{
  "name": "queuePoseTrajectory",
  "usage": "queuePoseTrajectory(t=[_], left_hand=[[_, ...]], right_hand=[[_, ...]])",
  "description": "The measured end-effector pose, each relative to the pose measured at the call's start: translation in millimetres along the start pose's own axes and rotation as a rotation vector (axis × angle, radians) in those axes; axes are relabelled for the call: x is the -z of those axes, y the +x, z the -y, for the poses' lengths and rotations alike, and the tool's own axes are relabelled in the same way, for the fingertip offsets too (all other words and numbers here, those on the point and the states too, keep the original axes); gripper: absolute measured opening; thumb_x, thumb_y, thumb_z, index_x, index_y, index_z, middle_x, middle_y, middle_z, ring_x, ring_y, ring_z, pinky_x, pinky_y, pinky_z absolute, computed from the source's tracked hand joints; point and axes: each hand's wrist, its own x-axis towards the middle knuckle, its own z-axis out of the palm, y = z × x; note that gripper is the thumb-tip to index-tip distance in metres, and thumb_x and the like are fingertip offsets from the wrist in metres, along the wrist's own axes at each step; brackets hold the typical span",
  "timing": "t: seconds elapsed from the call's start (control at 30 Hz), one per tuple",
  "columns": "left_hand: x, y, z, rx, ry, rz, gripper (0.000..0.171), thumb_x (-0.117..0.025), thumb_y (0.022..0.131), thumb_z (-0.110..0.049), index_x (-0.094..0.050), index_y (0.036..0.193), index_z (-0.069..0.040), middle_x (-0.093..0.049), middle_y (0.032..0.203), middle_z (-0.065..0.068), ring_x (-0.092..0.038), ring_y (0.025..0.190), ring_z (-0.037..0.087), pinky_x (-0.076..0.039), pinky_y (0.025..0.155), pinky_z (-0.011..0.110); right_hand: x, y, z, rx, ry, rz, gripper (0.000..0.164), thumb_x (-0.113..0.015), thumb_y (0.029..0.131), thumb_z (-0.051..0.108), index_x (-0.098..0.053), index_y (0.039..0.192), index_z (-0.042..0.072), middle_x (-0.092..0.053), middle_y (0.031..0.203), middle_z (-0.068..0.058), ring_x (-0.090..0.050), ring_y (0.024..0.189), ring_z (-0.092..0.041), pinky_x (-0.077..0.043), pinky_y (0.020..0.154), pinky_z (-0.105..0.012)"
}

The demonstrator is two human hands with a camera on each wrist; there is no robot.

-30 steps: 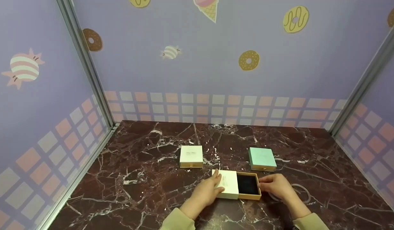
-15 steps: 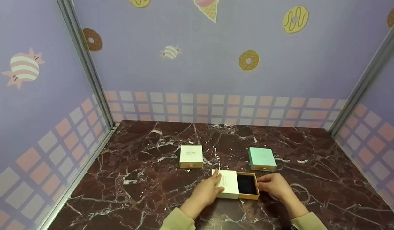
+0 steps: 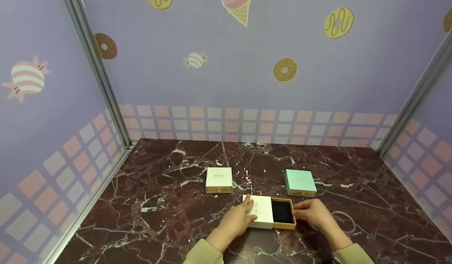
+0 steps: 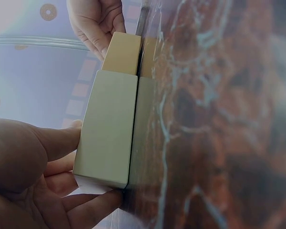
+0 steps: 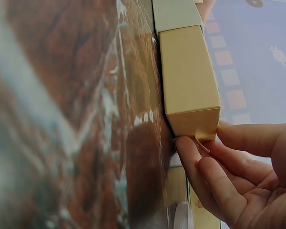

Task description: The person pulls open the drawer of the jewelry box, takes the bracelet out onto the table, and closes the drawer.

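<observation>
A cream sliding drawer box lies on the table, its cream sleeve point(image 3: 262, 211) at the left and its gold drawer point(image 3: 283, 212) partly out at the right. Black lining shows inside the drawer. My left hand point(image 3: 235, 219) grips the sleeve's left end, thumb and fingers around it, as the left wrist view also shows. At the drawer's outer end, the bent fingers of my right hand point(image 3: 314, 213) press on the end face, with the thumb at the top edge. A small ribbon tab point(image 5: 201, 144) sticks out loose between those fingers in the right wrist view.
Behind stand a second cream box point(image 3: 219, 179) at the left and a mint green box point(image 3: 300, 181) at the right, both shut. A thin translucent ring point(image 3: 352, 222) lies by the right wrist, partly hidden. Patterned panels point(image 3: 226, 84) enclose the dark marbled table point(image 3: 174, 227).
The gold drawer has slid a little to the left into its sleeve, and my right hand has moved left with it. My left hand and the sleeve have stayed in place.
</observation>
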Motion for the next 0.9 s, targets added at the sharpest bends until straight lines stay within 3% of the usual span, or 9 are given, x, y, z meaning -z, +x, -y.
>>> queuePoseTrajectory(t=[0.2,0.4,0.9], left_hand=[[-0.2,-0.5,1.3,-0.004,-0.010,0.004,0.059,-0.070,0.097,-0.028,-0.054,0.148,-0.003,-0.041,0.164,0.012,-0.059,0.132,0.045,-0.046,0.113,0.061],[0.1,-0.1,0.7,-0.009,0.011,0.007,0.059,-0.069,0.097,-0.029,-0.054,0.148,-0.004,-0.041,0.163,0.011,-0.059,0.132,0.044,-0.047,0.112,0.060],[0.8,-0.8,0.4,-0.011,-0.002,0.007,0.059,-0.069,0.097,-0.028,-0.054,0.148,-0.003,-0.041,0.163,0.012,-0.059,0.132,0.043,-0.045,0.114,0.060]], right_hand=[[-2.7,0.8,0.8,0.021,0.002,0.000,0.025,-0.078,0.087,0.005,-0.076,0.104,-0.012,-0.078,0.094,-0.022,-0.074,0.077,-0.014,-0.062,0.067,-0.025],[-6.6,1.4,3.4,0.032,0.013,0.003,0.025,-0.077,0.086,0.004,-0.076,0.104,-0.013,-0.078,0.093,-0.023,-0.074,0.076,-0.014,-0.064,0.068,-0.030],[-8.1,2.9,3.9,0.052,-0.015,0.009,0.024,-0.077,0.086,0.005,-0.076,0.103,-0.012,-0.079,0.093,-0.021,-0.070,0.073,-0.010,-0.059,0.064,-0.022]])
